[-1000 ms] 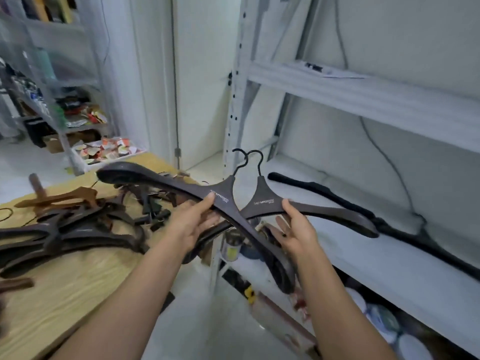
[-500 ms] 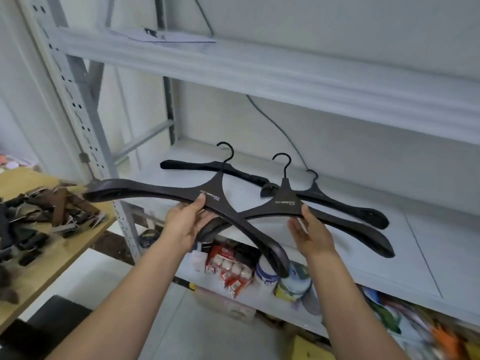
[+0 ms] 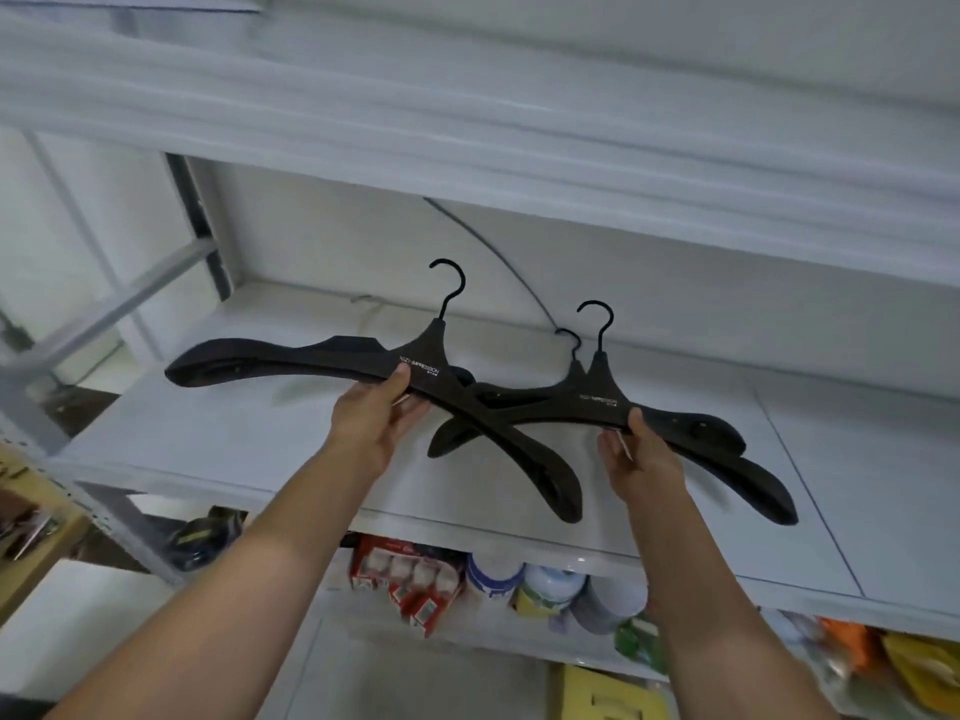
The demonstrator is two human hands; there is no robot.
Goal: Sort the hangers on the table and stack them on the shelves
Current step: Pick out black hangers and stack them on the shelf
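here left hand [image 3: 379, 418] pinches one hanger [image 3: 322, 358], right hand [image 3: 639, 459] another hanger [image 3: 597, 407]; both span left-right, hooks pointing away.

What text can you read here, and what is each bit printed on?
"IMPRESSION": white print on the neck of the left black broad-shouldered hanger, held by the left hand; the short word before it is unclear.
"IMPRESSION": white print on the right black broad-shouldered hanger, held by the right hand; fainter.
Tiny line under each logo: too small to read.
Red boxes below: labels blurred.
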